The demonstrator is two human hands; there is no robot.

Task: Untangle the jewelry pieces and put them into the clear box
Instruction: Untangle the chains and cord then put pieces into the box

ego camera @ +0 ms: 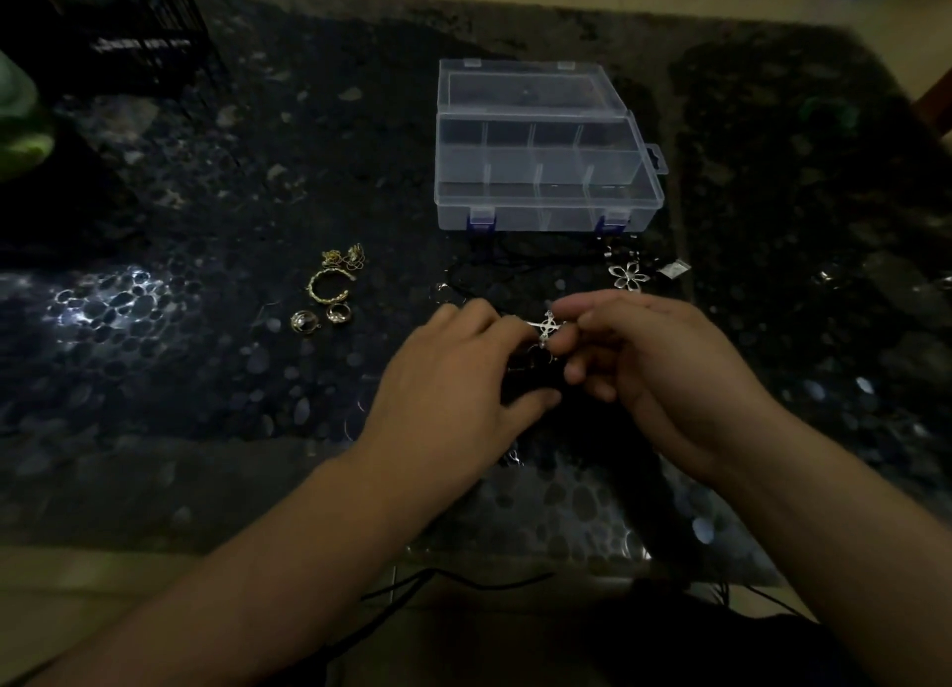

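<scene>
While your left hand (453,377) and right hand (654,372) curl together over the dark pebbled table (180,377), their fingertips pinch a silver cross-shaped pendant (547,330); its dark cord is hard to trace. Left lie 2 gold rings (319,318) and a twisted bangle (329,284). Beyond, the clear box (541,166) stands open, a silver flower (627,275) nearby

Dim room in a home, by the look of it: dark pebble-patterned table (154,325) on pale tiled floor (77,583), black wire rack (149,32) at far left, loose cables (412,591) below the near edge.
</scene>
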